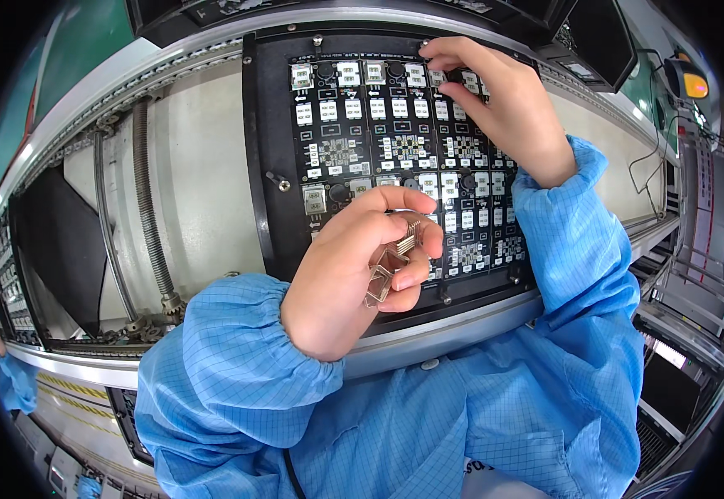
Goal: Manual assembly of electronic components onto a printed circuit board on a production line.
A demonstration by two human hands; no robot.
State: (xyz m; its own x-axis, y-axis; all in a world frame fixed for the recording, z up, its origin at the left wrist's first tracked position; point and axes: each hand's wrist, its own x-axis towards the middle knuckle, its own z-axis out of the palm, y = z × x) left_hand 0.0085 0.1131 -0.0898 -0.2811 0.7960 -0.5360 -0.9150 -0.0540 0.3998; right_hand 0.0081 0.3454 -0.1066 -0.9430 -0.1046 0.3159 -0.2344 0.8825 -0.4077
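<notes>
Small frames in one hand, the other over a populated circuit panel.
The left hand [354, 258] clasps several small, thin, metallic-looking rectangular frames [380, 284] above the near part of a black circuit-board panel [302, 150], which lies in a flat black carrier frame [261, 166]. The right hand [507, 104] curves over the panel's far right part, thumb and forefinger near its white square-cornered components [329, 111]; whether they pinch anything, I cannot tell. The work seems partway: rows of components already sit on the panel, while the frames in the left hand are not yet placed. Any frames already fitted are too small to make out.
</notes>
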